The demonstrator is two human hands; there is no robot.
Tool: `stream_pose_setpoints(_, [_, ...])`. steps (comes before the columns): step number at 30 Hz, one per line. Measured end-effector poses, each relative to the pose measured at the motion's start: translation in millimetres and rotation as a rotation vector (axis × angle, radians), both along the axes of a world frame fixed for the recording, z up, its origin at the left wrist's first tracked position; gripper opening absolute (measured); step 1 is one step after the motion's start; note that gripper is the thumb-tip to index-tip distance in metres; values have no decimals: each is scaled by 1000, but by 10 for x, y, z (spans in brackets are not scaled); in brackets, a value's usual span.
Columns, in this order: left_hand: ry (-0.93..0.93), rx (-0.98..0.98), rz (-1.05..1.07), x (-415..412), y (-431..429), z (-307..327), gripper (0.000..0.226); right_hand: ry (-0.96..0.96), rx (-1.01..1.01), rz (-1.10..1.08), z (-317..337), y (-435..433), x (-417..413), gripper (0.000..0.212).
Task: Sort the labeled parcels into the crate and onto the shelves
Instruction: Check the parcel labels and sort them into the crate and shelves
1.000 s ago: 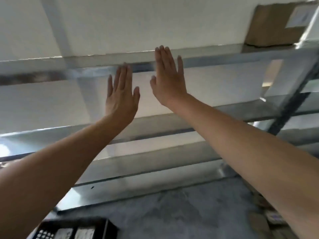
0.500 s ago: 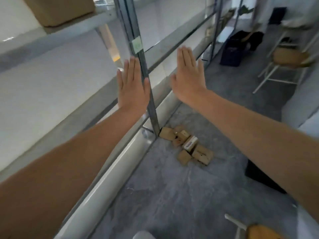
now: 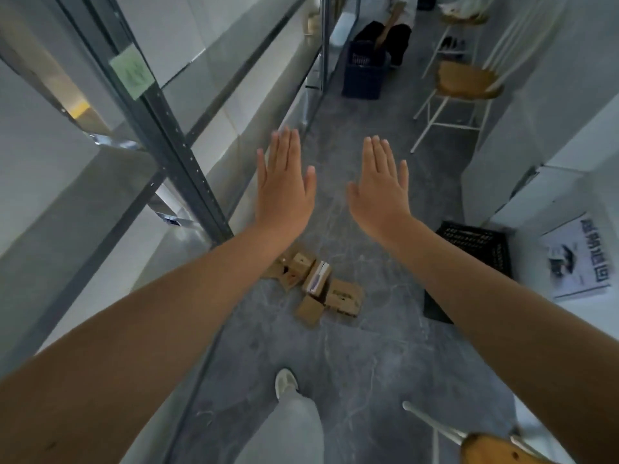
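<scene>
The parcels [image 3: 315, 286], small brown cardboard boxes, lie in a loose heap on the grey floor [image 3: 351, 346], just beside the foot of the shelf upright [image 3: 177, 162]. One of them shows a white label with purple print. The left forearm crosses the heap's left edge and hides some of it, so their number is hard to make out.

Above the heap, the left hand [image 3: 284, 189] and right hand [image 3: 382, 192] are held out side by side, backs to the camera. The fingers are straight and together, and each grip is wide and holds nothing.

The black crate [image 3: 482, 249] sits on the floor to the right of the parcels, and the right forearm covers its near left part. The metal shelves [image 3: 83, 195] run along the left, with a green note [image 3: 130, 73] stuck on the upright; its writing is too blurred to read.

To the right of the crate lies a printed sheet [image 3: 576, 259] with a square code. Farther down the aisle stand a dark basket [image 3: 363, 75] and a chair [image 3: 465, 82] with a wooden seat, and a person in dark trousers [image 3: 388, 31] is cut off by the top edge. A second chair [image 3: 495, 450] is cut off at the bottom right. A pale shoe [image 3: 285, 383] shows below the hands.
</scene>
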State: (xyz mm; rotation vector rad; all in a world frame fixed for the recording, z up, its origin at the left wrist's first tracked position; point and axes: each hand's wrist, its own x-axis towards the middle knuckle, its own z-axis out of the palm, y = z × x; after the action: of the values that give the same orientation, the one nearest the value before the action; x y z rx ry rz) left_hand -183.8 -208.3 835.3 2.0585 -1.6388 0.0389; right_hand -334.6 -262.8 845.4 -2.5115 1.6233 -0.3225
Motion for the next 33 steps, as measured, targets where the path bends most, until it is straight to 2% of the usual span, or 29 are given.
stream_pose_setpoints(6, [88,155,9,792,-382,-924,62,15,208,1,-922,-367,900,70])
stream_pose_setpoints(10, [181,269,60,1209,-399,-1698,60,-17,334,-21,-1674,-440,1188,72])
stream_pose_setpoints(13, [277,379,130,1339,-337,-2461,58,-8,432,-68,-2424,-459,1166,70])
stream_pose_setpoints(17, [368,564,202,1194,-208,-3639,57,126,609,-135,-3676,-442,948,69])
stream_pose_setpoints(21, [525,653,259,849,-170,-4870,52,253,781,-185,-4923,-378,683,70])
stream_pose_setpoints(23, [586,683,251,704,-188,-5491,51,215,868,-225,-5561,-355,597,71])
stream_pose_setpoints(28, [678,754,286,548,-365,-6878,48,-59,1203,-489,-6977,-379,572,64])
stream_pose_setpoints(30, [733,763,332,508,-469,-7320,38,-87,1346,-530,-7383,-408,630,65])
stream_pose_setpoints(33, [812,859,335,425,-594,-7843,34,-83,1372,-562,-7735,-482,763,57])
